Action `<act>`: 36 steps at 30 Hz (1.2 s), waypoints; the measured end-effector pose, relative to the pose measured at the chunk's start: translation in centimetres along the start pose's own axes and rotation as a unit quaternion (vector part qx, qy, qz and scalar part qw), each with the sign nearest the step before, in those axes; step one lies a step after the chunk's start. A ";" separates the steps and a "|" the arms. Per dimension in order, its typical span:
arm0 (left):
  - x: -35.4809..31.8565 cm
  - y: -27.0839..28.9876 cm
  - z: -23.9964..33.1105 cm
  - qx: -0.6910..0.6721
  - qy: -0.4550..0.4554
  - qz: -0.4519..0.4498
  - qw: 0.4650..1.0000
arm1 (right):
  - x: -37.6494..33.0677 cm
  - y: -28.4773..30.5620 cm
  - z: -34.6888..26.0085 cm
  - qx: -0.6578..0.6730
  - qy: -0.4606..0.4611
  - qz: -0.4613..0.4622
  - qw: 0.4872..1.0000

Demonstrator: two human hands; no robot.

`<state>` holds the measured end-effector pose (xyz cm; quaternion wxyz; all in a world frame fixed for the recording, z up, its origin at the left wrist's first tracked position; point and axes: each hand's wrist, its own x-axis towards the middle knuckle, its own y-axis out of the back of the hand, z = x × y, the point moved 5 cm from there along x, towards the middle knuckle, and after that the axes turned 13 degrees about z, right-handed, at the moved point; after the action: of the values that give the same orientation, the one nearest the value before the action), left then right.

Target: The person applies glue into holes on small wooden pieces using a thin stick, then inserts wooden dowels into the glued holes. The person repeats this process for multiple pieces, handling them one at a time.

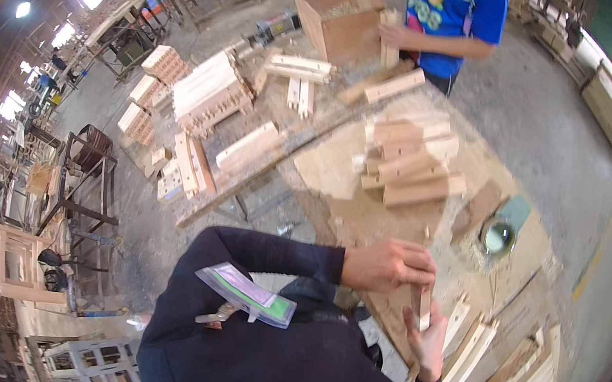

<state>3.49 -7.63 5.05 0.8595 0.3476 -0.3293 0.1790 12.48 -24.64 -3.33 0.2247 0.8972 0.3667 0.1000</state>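
Head view: a short, pale, straight-sided wooden block point(423, 307) is held between the person's two hands at the near edge of the plywood-topped wooden table point(354, 210); whether it also touches the tabletop cannot be told. It looks like bare, planed timber, so I would expect it to be light, stiff and hard to damage, with a dry surface that gives fair grip. Its edges and ends are probably the parts most easily dented. The long side faces seem the best place to take hold, close to each end, leaving the middle free.

The left hand point(389, 267) comes in from the left, its dark-sleeved forearm point(273, 253) lying almost level across the body, palm down, with fingers bent over the block's upper end. The right hand point(425, 343) rises from below, wrist bent, thumb and fingers closed around the lower end; the exact placing of the hidden fingertips cannot be told. The block stands tilted, running between the two grips.

Toward the table's far corner lies a loose pile of pale brown wooden blocks point(414, 164). Nearer its right edge sits a round, dark-rimmed bowl with whitish contents point(498, 237). Long, pale wooden strips point(468, 354) lie just beyond the right hand.
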 end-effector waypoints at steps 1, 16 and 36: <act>0.5 0.5 -0.5 -0.007 0.004 0.019 1.000 | 0.5 -0.3 -0.3 0.009 0.002 0.003 1.000; 10.6 28.1 -36.9 0.107 0.120 0.219 0.962 | 11.4 -6.5 1.8 -0.023 -0.178 0.096 0.979; 1.4 45.1 -85.0 0.396 0.407 -0.359 0.741 | 17.0 -14.3 -1.8 -0.164 -0.327 0.077 0.928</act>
<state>17.79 84.61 -18.34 0.6972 0.6432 0.3015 0.0962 15.19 -3.05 -8.27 0.4673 0.8565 0.1812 -0.1230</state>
